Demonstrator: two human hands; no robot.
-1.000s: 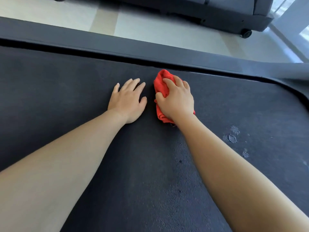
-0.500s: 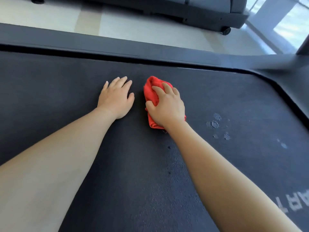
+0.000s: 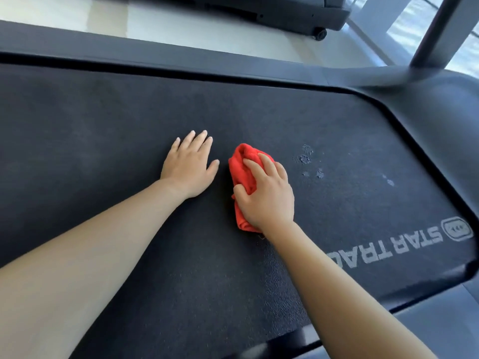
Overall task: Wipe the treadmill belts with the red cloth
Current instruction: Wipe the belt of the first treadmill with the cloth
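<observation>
A dark textured treadmill belt (image 3: 108, 130) fills most of the head view. My right hand (image 3: 267, 195) grips a bunched red cloth (image 3: 242, 164) and presses it onto the belt near the middle. My left hand (image 3: 190, 164) lies flat on the belt just left of the cloth, fingers straight and spread, a small gap between thumb and cloth. Several pale scuff marks (image 3: 305, 159) dot the belt a short way right of the cloth. White lettering and a logo (image 3: 404, 244) are printed on the belt at the right end.
A grey side rail (image 3: 181, 60) runs along the belt's far edge, and a grey upright post (image 3: 435, 40) rises at the far right. Beyond the rail is pale floor (image 3: 207, 29) and the wheeled base of another machine (image 3: 298, 16). The near rail (image 3: 427, 320) shows bottom right.
The view has shifted so the belt's right end with its lettering and the post now show. My right hand and the cloth have drawn back from the far rail, nearer the scuff marks.
</observation>
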